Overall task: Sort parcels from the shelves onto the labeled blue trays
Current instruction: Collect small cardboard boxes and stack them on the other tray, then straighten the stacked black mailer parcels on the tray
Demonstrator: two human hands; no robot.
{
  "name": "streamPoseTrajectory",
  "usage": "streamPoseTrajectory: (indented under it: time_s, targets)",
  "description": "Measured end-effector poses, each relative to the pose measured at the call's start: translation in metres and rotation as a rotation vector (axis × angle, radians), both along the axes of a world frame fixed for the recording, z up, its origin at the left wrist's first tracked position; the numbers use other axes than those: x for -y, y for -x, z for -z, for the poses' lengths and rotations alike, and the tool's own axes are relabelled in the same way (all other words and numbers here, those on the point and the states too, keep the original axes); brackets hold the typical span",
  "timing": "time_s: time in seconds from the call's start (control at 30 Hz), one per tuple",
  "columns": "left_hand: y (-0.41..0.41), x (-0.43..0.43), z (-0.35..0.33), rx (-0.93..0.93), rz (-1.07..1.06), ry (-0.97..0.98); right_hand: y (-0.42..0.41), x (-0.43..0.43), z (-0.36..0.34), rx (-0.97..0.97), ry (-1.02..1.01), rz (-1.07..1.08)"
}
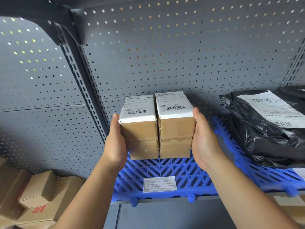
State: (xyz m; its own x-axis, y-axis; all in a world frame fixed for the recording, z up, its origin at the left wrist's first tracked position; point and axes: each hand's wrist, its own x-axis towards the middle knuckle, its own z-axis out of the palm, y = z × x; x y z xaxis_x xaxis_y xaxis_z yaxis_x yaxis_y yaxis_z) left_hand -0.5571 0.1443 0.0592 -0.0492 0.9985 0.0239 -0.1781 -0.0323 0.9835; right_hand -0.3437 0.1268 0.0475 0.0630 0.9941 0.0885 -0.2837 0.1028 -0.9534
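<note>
Left hand [115, 139] and right hand [204, 142] press in from either side, palms flat against a block of four boxes [156, 126], two stacks of two squeezed together. Thumbs ride up the near corners. The fingers run back along the side faces, mostly hidden, and nothing shows them hooking round. It's a clamp, not a pinch, and neither hand holds anything else.

The block sits over the rear half of the tray [165, 167], close to the pegboard [165, 55] at the back of the shelf [165, 199]. Whether it's touching the grid or just clear of it, I can't tell. White shipping labels cover the two top boxes. The tray's own label [159, 185] is stuck near the front edge of the shelf, its print too small to read.

To the right a black bag [264, 129] lies on the next tray [264, 177], apart from the boxes. Below the shelf's left end there's a heap of brown cartons [41, 195].

This looks like the set-down: the block delivered to its tray as one lot. The next move calls for it to bear fully on the grid before the squeeze eases, then for both palms to come away together. Let go on one side first and that stack could lean or slide. After that, the shelves and another parcel.
</note>
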Motion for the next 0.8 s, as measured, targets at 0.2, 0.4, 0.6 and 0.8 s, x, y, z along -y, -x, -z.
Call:
streamPoseTrajectory:
  time_s: [0.2, 0.4, 0.6, 0.8]
  targets:
    - [0.0, 0.012, 0.0, -0.086, -0.128, -0.107, -0.012, 0.016, -0.01, 0.022, -0.064, 0.092]
    - [-0.01, 0.044, -0.001, -0.139, -0.318, -0.173, -0.024, 0.032, -0.019, 0.136, -0.117, 0.11]
    - [-0.01, 0.079, 0.006, -0.336, -0.363, -0.222, -0.027, 0.048, -0.02, 0.295, -0.176, 0.129]
    - [-0.013, 0.109, 0.003, -0.535, -0.437, -0.282, -0.022, 0.067, -0.021, 0.373, -0.196, 0.134]
